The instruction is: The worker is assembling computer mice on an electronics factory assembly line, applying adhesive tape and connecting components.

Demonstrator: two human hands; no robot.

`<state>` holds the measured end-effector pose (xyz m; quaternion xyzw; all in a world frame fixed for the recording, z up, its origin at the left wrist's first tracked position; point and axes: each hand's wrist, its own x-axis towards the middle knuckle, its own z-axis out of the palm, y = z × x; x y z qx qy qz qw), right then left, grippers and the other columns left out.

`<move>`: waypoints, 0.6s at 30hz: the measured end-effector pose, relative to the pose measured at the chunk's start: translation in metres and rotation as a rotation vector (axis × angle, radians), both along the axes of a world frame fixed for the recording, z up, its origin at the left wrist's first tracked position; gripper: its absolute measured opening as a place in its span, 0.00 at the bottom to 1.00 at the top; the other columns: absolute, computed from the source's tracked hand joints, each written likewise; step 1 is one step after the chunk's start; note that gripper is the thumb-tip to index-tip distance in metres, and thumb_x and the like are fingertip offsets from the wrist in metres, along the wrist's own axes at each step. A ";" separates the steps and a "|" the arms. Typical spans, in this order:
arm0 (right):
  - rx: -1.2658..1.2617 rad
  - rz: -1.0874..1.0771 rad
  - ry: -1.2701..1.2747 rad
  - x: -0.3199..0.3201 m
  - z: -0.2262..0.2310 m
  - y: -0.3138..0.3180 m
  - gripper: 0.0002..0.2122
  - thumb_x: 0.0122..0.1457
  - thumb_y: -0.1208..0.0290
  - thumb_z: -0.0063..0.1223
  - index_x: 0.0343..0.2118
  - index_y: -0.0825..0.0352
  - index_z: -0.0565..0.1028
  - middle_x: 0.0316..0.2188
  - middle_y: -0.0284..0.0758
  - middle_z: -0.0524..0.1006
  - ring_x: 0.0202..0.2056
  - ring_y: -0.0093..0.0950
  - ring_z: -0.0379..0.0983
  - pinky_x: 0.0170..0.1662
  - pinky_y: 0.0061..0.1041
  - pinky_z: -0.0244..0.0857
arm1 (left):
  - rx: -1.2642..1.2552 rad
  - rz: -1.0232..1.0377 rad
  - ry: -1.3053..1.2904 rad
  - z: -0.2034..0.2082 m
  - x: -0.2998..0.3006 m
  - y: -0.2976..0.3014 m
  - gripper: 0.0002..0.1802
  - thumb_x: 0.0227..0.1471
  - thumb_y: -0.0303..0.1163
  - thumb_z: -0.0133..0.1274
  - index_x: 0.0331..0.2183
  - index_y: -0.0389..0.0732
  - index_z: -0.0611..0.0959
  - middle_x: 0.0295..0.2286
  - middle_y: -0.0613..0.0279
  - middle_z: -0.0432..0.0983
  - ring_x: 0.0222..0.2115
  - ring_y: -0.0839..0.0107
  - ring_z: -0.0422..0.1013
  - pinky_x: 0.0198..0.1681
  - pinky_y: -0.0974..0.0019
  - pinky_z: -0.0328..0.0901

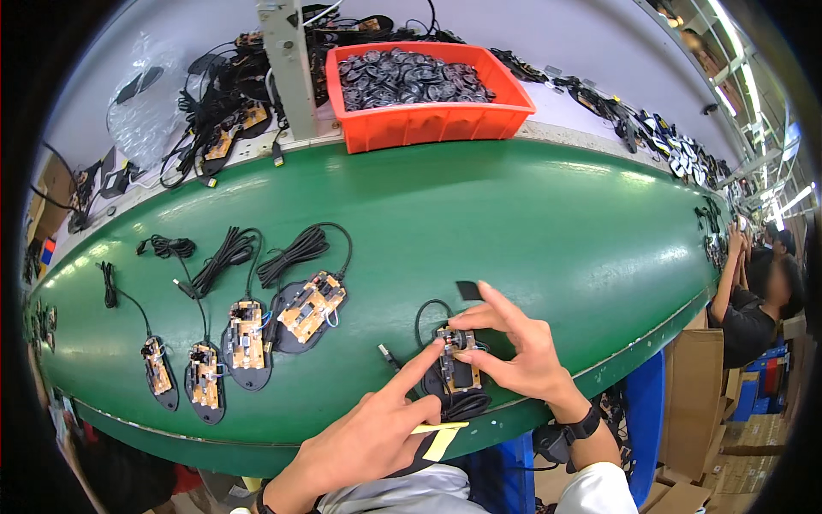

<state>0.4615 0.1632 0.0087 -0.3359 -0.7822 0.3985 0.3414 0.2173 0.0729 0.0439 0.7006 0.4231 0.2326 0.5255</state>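
Note:
On the near edge of the green belt lies a mouse base with a tan circuit board (461,368) and a coiled black cable. My right hand (527,355) pinches a small black part, seemingly a scroll wheel (459,339), on this board between thumb and finger. A black tab (468,291) sits at the tip of another right finger; whether it sticks there is unclear. My left hand (364,437) presses its stretched index fingertip against the board's left side. Its other fingers curl around a thin yellow strip-like tool (443,427), whose kind I cannot make out.
Several mouse bases with boards and bundled cables, one being a tilted board (312,307), lie left on the green belt (411,214). Beyond it stands a red bin (432,127) of black discs beside a metal post (288,68). Another person (762,291) works at far right.

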 end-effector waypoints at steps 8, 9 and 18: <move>0.113 0.077 -0.068 0.002 0.008 0.008 0.38 0.49 0.83 0.70 0.65 0.71 0.67 0.42 0.43 0.86 0.43 0.39 0.83 0.48 0.35 0.78 | 0.075 -0.006 -0.075 -0.006 0.006 0.010 0.12 0.45 0.17 0.63 0.31 0.39 0.76 0.70 0.38 0.50 0.39 0.39 0.79 0.38 0.51 0.75; 0.104 0.069 -0.068 0.003 0.006 0.010 0.38 0.49 0.83 0.70 0.65 0.71 0.67 0.42 0.43 0.86 0.43 0.39 0.83 0.48 0.35 0.78 | 0.065 -0.013 -0.075 -0.006 0.006 0.011 0.12 0.45 0.17 0.63 0.31 0.39 0.76 0.70 0.38 0.50 0.39 0.39 0.79 0.38 0.51 0.75; 0.163 0.046 -0.146 -0.001 0.015 0.010 0.39 0.51 0.78 0.71 0.67 0.71 0.65 0.44 0.39 0.85 0.43 0.39 0.80 0.48 0.35 0.76 | -0.008 -0.022 -0.049 0.002 -0.003 0.011 0.10 0.46 0.21 0.66 0.31 0.41 0.82 0.70 0.42 0.50 0.57 0.44 0.72 0.46 0.57 0.72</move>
